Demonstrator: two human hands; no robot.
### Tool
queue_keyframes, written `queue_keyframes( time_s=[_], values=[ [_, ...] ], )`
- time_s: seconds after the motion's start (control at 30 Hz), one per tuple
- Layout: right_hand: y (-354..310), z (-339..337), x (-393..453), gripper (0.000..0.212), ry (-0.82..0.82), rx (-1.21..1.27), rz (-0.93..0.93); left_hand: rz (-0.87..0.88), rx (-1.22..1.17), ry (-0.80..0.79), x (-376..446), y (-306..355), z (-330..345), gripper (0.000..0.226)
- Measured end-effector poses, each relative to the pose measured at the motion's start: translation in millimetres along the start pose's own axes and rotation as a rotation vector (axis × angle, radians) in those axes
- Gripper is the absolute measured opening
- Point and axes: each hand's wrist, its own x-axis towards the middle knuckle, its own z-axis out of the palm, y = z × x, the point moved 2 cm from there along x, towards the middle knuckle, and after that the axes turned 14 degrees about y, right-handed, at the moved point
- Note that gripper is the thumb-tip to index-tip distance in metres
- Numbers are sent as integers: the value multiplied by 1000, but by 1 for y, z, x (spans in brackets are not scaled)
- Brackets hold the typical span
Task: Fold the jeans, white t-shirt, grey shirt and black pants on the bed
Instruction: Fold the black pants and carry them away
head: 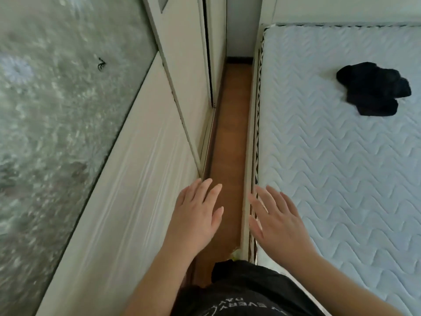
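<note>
The black pants lie crumpled in a loose heap on the bed, toward its far right part, well apart from both hands and touched by neither. The heap is dark and bunched, so no leg or waistband can be made out. The bed shows a bare pale mattress quilted in a wavy zigzag pattern, with a dark patterned trim running along its left edge; the jeans, white t-shirt and grey shirt do not show here. The right hand hangs over the near left edge of the mattress, palm down, fingers straight and spread, its grip slack and holding nothing; whether the fingertips touch the mattress edge cannot be told. The left hand is just beside it, over the narrow strip of wooden floor between the bed and the wardrobe, likewise palm down with fingers straight and a little spread, its grip empty. The wardrobe's pale wood-grain front runs along the left of the strip, with a frosted, patterned glass panel further left and a sliding door edge beyond. At the bottom of the view a black shirt with pale printed lettering shows on the person's body, both bare forearms reaching forward from it.
</note>
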Motion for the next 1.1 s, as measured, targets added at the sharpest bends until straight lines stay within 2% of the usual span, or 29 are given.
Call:
queue_keyframes(
  time_s=[0.23, 0.4, 0.77, 0.93, 1.1],
  values=[
    [55, -10, 68, 58, -13, 3, 158, 201, 53, -5, 115, 30, -11, 57],
    [100, -19, 106, 54, 27, 18, 304, 412, 97, 83, 204, 63, -11, 51],
    [195, -2, 183, 57, 33, 29, 749, 835, -12, -69, 428, 145, 58, 61],
    [223, -22, 223, 58, 75, -28, 936, 1073, -28, -107, 503, 190, 58, 62],
    [239, -51, 235, 57, 138, -89, 1170, 1265, -47, -90, 543, 236, 45, 64]
  ],
)
